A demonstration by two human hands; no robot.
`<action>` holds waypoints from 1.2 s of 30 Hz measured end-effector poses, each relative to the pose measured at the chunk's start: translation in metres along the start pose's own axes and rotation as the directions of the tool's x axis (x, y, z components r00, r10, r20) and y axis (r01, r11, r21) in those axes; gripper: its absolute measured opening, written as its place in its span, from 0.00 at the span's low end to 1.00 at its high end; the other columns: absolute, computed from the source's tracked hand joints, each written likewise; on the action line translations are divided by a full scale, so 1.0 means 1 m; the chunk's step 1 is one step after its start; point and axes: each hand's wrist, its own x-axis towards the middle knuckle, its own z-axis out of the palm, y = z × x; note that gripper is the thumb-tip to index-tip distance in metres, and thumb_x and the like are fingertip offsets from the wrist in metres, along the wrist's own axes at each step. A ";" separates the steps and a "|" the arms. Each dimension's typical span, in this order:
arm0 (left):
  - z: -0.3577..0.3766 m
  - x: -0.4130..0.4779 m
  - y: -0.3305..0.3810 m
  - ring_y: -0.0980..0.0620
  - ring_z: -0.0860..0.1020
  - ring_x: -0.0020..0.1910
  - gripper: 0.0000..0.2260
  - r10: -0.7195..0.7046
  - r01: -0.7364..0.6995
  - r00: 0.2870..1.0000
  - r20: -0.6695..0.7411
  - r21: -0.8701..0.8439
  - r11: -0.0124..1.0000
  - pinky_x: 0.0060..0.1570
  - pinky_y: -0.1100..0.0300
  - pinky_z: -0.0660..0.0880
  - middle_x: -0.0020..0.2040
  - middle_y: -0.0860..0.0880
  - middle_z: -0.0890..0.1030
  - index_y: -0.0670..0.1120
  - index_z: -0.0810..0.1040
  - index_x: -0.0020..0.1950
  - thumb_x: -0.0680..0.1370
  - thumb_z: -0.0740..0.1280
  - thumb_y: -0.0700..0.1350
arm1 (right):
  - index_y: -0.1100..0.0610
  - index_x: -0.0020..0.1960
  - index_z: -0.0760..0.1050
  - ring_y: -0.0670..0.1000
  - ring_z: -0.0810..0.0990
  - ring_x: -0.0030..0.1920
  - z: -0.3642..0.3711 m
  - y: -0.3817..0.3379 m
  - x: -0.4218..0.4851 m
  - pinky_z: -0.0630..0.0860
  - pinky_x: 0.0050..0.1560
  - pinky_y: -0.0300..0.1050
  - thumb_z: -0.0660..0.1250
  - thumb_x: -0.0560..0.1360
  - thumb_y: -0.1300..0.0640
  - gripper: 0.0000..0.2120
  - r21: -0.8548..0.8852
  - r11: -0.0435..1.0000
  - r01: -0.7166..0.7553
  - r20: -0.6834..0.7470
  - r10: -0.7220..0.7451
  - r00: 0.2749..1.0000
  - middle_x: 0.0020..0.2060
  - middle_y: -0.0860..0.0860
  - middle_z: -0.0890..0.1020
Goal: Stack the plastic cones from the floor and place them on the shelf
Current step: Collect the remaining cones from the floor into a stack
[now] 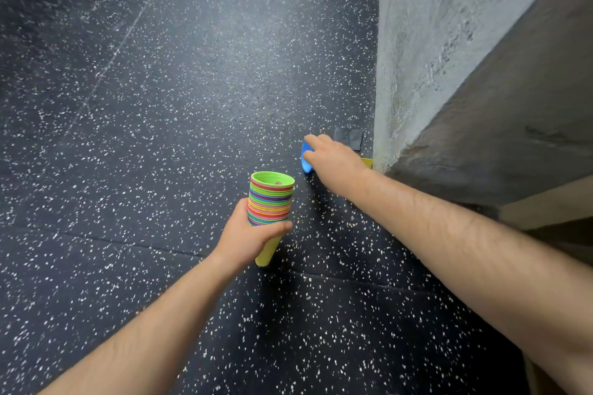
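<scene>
The left hand (247,240) has its grip wrapped round the lower part of a tall stack of multicoloured plastic cones (272,199). The thumb lies across the front, the fingers curl behind, and the stack is held in the air with its wide green mouth up and its narrow lime tip poking out below the fist. The right hand (333,160) reaches forward and down, and its grip is bent over a small blue plastic cone (306,165). The thumb is on the near edge and the fingers arch over the far side, so it appears to pinch the cone. The hand hides most of the cone, and whether it has left the ground cannot be told.

The blue plastic cone sits low on the black speckled rubber floor (160,106), near the foot of a rough grey concrete wall (417,42). Just beyond the right wrist, at the wall's base, a yellow plastic piece (367,162) shows, probably another cone, though too little is visible to be sure. A dark grey tape patch (349,137) lies on the floor just past the fingers.

The step in hand looks like gathering: the stack is already thick, and loose pieces remain. The next move calls for lifting the blue plastic cone, turning it mouth-up and seating it squarely into the green opening. The left hand would need to hold the stack steady and upright. After that comes the yellow plastic piece. No shelf can be picked out with certainty here.
</scene>
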 end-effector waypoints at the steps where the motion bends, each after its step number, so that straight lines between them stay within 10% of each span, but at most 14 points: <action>1: 0.001 0.000 -0.001 0.57 0.83 0.43 0.29 -0.005 0.005 1.000 0.008 0.000 1.000 0.47 0.58 0.80 0.46 0.49 0.85 0.46 0.76 0.57 0.63 0.85 0.49 | 0.62 0.62 0.73 0.59 0.70 0.63 -0.002 0.001 -0.002 0.73 0.48 0.52 0.60 0.76 0.69 0.15 0.018 1.000 -0.014 -0.025 0.014 1.000 0.67 0.58 0.68; 10: 0.016 0.001 0.004 0.46 0.85 0.49 0.37 0.007 -0.007 0.999 0.047 -0.008 1.000 0.54 0.49 0.81 0.49 0.47 0.86 0.47 0.76 0.59 0.54 0.82 0.59 | 0.61 0.56 0.79 0.58 0.78 0.52 -0.025 -0.008 -0.043 0.73 0.53 0.51 0.63 0.80 0.63 0.08 0.668 0.741 0.072 -0.459 0.333 0.824 0.51 0.57 0.81; 19: 0.041 -0.006 0.017 0.55 0.82 0.40 0.27 0.067 -0.068 0.984 0.167 0.001 0.998 0.42 0.62 0.79 0.47 0.44 0.86 0.42 0.78 0.57 0.61 0.81 0.46 | 0.52 0.59 0.75 0.52 0.77 0.52 -0.008 -0.032 -0.098 0.73 0.52 0.50 0.56 0.83 0.45 0.14 0.740 0.665 -0.100 -0.169 0.327 0.930 0.49 0.51 0.82; 27: 0.047 -0.006 0.010 0.49 0.85 0.46 0.35 0.018 -0.024 0.984 0.175 0.034 0.999 0.51 0.50 0.82 0.48 0.47 0.86 0.46 0.77 0.58 0.56 0.82 0.57 | 0.56 0.79 0.58 0.62 0.73 0.67 0.019 0.005 -0.080 0.75 0.61 0.57 0.58 0.82 0.58 0.26 0.458 0.812 -0.363 -0.046 0.429 0.902 0.76 0.54 0.61; 36: 0.041 -0.004 0.007 0.54 0.84 0.44 0.26 0.021 -0.026 0.987 0.158 0.029 0.999 0.47 0.58 0.80 0.48 0.47 0.86 0.47 0.76 0.57 0.64 0.84 0.47 | 0.58 0.60 0.72 0.59 0.74 0.59 0.021 0.003 -0.069 0.73 0.55 0.52 0.64 0.78 0.63 0.11 0.200 0.880 -0.430 -0.045 0.447 0.893 0.58 0.56 0.74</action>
